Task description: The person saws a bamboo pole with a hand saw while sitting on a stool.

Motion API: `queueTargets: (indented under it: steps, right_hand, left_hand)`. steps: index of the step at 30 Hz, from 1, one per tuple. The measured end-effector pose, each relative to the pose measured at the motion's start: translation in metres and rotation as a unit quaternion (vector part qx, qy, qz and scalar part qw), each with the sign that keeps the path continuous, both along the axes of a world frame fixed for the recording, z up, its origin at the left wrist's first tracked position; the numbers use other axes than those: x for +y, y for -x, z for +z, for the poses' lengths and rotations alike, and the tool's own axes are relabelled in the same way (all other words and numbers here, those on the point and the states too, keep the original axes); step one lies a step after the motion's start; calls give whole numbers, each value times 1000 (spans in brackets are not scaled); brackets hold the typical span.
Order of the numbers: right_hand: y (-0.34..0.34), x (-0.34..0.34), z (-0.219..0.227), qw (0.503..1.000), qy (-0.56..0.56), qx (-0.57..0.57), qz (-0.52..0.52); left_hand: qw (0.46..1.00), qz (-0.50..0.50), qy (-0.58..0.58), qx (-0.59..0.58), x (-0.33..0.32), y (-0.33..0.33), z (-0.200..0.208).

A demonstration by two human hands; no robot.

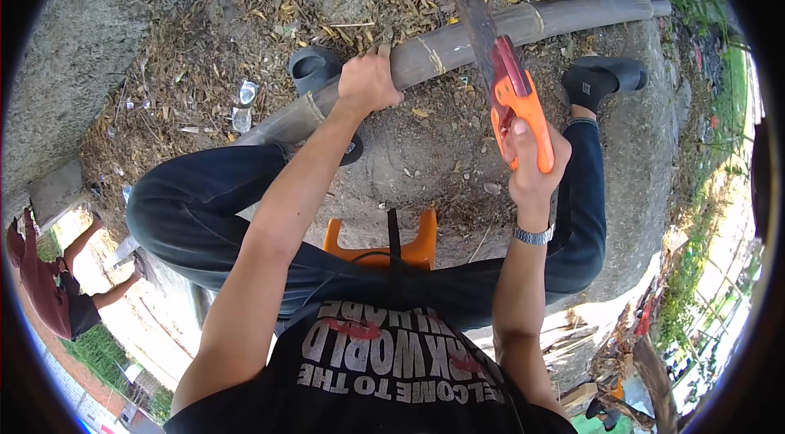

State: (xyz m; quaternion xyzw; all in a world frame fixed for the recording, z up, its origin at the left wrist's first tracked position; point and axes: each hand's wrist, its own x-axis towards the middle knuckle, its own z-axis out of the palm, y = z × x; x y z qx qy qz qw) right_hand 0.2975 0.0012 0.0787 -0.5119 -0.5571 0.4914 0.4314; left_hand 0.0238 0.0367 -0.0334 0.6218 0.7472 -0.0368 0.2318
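A long grey bamboo pole lies slantwise in front of me, its right end farther away than its left. My left hand is closed over the top of it, left of the middle, with the fingers wrapped round its far side. In my right hand is a hand saw, gripped by its orange and dark red handle. The saw's dark blade points away from me and crosses over the pole, right of my left hand. Whether the teeth touch the bamboo I cannot tell.
My feet wear dark clogs near the pole. Under me is an orange stool. Dry leaves and litter cover the dirt ground, with a grey concrete surface at the left. Another person stands at the far left.
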Motion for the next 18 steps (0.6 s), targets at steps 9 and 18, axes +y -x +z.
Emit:
queueTargets:
  steps: [9,18]
  right_hand:
    - [-65,-80,-56,998,66,4,16]
    - [-97,-42,-75,992,41,-70,98]
  left_hand:
    - [993,-14,-117,27,-16,-1,-21]
    - [1000,-7,0,-2,2,7,-6]
